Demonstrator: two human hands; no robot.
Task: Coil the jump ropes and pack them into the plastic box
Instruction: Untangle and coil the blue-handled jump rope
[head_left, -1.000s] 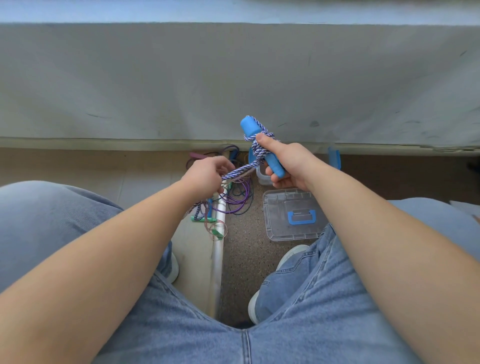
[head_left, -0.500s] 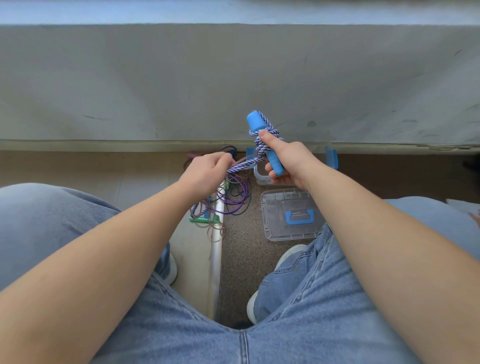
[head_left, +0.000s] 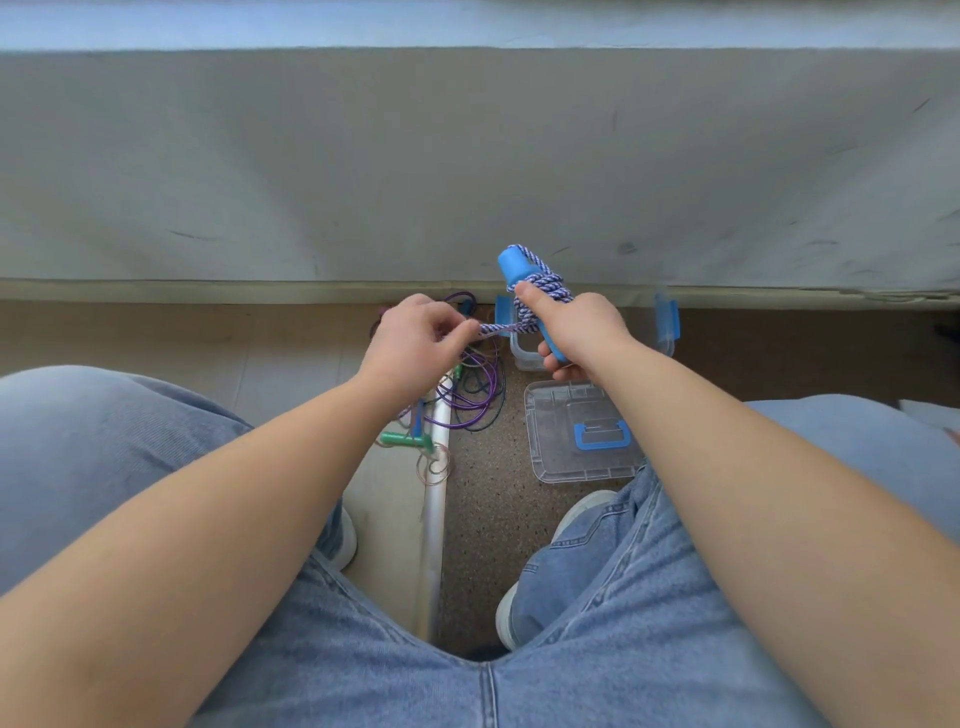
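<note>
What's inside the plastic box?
Only a corner of the plastic box shows, nothing visible in it. The right hand and its blue rope handle cover the rest.

The right hand (head_left: 576, 332) grips a blue plastic jump-rope handle (head_left: 514, 267) wound with purple-and-white braided rope (head_left: 545, 283), thumb on the coils. The left hand (head_left: 415, 343) pinches the rope's taut free end. Below on the floor lie a clear plastic lid (head_left: 561, 457), a clear plastic box (head_left: 524, 353) and tangled purple cords (head_left: 475, 389).

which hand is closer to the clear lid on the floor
Right. The right hand, gripping the blue rope handle, is held above the far edge of the lid; the left hand, pinching the braided rope, is off to its left.
</note>
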